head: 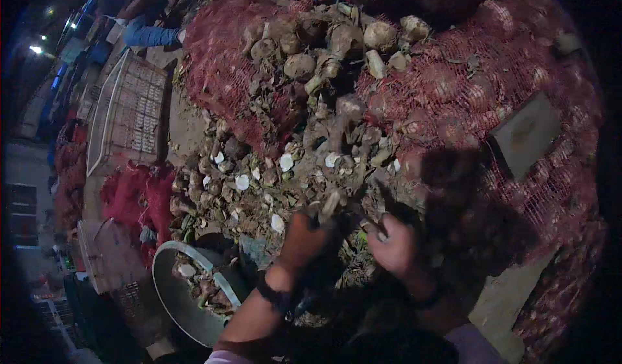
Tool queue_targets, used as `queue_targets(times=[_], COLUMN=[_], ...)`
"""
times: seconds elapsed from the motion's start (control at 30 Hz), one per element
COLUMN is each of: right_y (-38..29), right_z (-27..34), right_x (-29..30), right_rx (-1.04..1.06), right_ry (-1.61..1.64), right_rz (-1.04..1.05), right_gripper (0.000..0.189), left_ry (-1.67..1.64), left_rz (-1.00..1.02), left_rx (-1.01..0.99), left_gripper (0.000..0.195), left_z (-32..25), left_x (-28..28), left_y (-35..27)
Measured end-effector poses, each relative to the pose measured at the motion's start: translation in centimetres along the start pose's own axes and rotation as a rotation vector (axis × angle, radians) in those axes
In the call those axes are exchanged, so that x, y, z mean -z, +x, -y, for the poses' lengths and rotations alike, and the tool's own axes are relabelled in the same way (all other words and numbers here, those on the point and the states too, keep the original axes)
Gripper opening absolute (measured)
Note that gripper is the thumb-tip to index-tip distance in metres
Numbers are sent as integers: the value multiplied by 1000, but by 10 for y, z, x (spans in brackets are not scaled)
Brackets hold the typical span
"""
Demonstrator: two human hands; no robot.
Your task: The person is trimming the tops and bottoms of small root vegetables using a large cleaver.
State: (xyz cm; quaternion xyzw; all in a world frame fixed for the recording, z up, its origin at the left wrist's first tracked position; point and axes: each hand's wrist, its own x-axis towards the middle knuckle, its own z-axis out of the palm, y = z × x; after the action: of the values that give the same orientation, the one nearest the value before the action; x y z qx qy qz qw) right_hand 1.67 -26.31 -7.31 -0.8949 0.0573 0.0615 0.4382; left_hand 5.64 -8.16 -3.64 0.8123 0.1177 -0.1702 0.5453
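Note:
My left hand (pixel 304 241), with a dark band on its wrist, is closed on a pale, soil-covered root vegetable (pixel 332 204) at the lower middle. My right hand (pixel 396 246), to its right, grips a tool that looks like a knife (pixel 367 216); its blade is dark and blurred and points up and left towards the vegetable. Beyond both hands lies a heap of trimmed roots, leaf scraps and white cut pieces (pixel 242 182). Larger whole corms (pixel 300 66) with stems rest farther up, between red mesh sacks.
A round tub (pixel 167 291) holding roots and scraps stands at lower left. Full red mesh sacks (pixel 452 87) fill the right, with a flat grey slab (pixel 527 135) on them. A plastic crate (pixel 131 106) stands at upper left; another person's blue sleeve (pixel 153 34) is beside the left sack.

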Motion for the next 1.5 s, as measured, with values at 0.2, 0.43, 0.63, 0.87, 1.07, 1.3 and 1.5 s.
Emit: queue_targets(times=[0.2,0.43,0.63,0.87,1.07,1.3,1.5], right_y=[-11,5,10,-12,-15,15,43], right_z=[-8,16,86,59,42,-1,21], right_x=[-32,-17,-15,-18,-34,-29,-31], right_rx=[1,-509,-106,558,533,-243,96], right_ry=[-107,866,290,-243,-278,-206,11], right_rz=[194,367,374,94,48,108,105], right_gripper=[24,31,31,17,15,11,21], left_ry=[385,653,96,-1040,288,182,566], left_rz=[-61,11,0,77,-239,-483,-362], left_rx=[-323,-703,-196,-222,-351,-222,-42], left_gripper=[27,66,68,47,39,50,52], left_z=[-17,-19,7,54,35,-1,-15], left_x=[35,37,40,34,32,51,168], left_y=[-35,-49,-56,-54,-67,-81,-131])
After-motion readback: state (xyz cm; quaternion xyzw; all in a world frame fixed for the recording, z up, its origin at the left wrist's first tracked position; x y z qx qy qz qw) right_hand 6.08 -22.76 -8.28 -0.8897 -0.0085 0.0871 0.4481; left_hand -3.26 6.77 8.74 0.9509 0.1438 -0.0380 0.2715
